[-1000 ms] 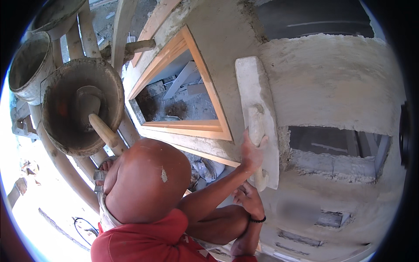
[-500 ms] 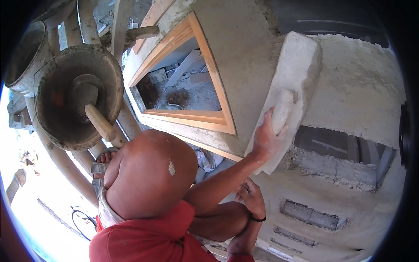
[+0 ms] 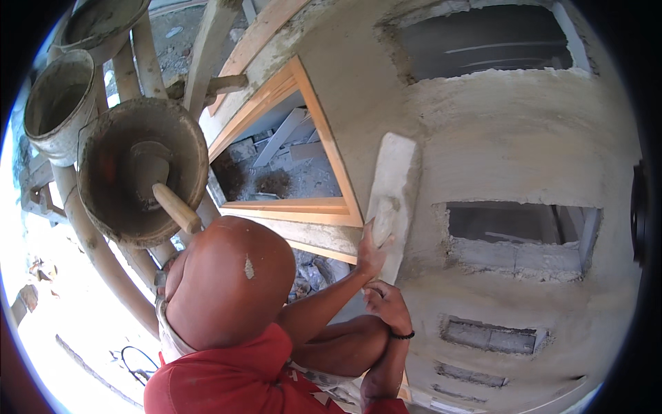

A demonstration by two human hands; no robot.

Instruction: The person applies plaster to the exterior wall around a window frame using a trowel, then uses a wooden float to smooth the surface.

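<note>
My left hand (image 3: 372, 254) is closed round the grip of a long, pale plastering float (image 3: 396, 165). The float's length lies against the grey plastered wall (image 3: 483, 152), just right of a wooden window frame (image 3: 289, 207). Just below the left wrist is my right hand (image 3: 389, 303), with a dark bead bracelet. Its fingers are loosely bent and partly apart, with nothing visible in them. Left of my raised knee stands a mortar-caked bucket (image 3: 110, 193). Inside it leans a trowel (image 3: 176, 208), its wooden handle over the rim.
A second bucket (image 3: 58, 145) and another container (image 3: 103, 21) stand behind the first, on wooden poles (image 3: 76, 221). Rough-edged rectangular openings (image 3: 514, 224) break the wall on the right. Through the window frame, rubble and boards show.
My left hand has drawn the float left and down along the wall, nearer the window frame. The view has shifted slightly, with more of the upper opening showing. The right hand stays near its place.
</note>
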